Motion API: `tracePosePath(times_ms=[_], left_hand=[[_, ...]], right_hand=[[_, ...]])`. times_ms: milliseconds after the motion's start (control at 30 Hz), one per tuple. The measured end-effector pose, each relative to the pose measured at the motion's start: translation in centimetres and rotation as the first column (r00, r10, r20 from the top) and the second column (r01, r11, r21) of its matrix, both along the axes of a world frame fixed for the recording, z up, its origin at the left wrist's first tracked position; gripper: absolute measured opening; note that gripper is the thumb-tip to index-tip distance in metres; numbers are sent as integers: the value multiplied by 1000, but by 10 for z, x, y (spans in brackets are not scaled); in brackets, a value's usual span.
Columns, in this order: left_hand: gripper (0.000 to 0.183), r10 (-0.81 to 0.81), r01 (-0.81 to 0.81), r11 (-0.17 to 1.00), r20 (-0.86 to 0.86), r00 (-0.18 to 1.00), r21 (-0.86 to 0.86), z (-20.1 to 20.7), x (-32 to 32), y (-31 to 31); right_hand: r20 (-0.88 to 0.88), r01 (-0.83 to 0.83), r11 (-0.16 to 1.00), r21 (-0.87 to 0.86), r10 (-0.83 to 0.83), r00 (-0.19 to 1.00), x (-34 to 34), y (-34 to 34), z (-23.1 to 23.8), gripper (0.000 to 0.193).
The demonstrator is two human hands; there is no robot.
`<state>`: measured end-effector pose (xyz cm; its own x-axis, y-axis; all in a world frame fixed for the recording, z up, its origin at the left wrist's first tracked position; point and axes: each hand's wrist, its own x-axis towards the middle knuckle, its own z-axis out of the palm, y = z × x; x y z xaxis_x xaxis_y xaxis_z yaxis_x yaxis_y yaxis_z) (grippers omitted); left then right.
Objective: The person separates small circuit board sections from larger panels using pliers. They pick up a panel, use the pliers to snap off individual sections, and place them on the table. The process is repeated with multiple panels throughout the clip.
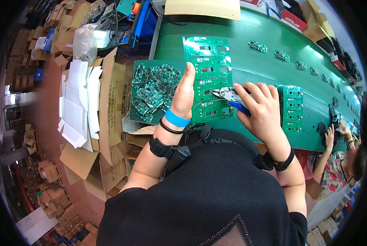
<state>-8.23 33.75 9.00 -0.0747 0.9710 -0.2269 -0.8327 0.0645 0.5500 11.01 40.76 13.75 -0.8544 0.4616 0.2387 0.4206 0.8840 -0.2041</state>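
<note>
My left hand grips the left edge of a large green circuit board panel, holding it tilted above the green conveyor belt. My right hand is closed on blue-handled cutting pliers, whose metal jaws touch the panel's lower middle. A blue band and black straps circle my left wrist. A pile of small cut-out green boards lies on a green mat just left of my left hand. Another green panel lies flat to the right of my right hand.
Small round green boards run in a row along the belt toward the far right. A co-worker's hand rests at the belt's right edge. Open cardboard boxes with white dividers stand at left. A tan box sits at the belt's far end.
</note>
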Motion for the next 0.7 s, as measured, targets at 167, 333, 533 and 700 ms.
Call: tracePosePath(times_ms=[167,333,533,700], left_hand=[[60,13,-13,1000,-14,1000,-19,3,3,2],[69,-31,49,996,237,971,-71,-2,-4,-8],[70,-230,130,964,488,842,230,-35,-15,-18],[70,-184,117,977,435,881,176,-34,-10,-17]], right_hand=[[-15,13,997,-76,-14,1000,5,0,-9,59],[-267,119,983,-143,-154,951,18,16,-13,46],[-137,210,957,-198,-240,961,25,17,-25,43],[-150,221,970,-105,-236,960,16,15,-33,44]])
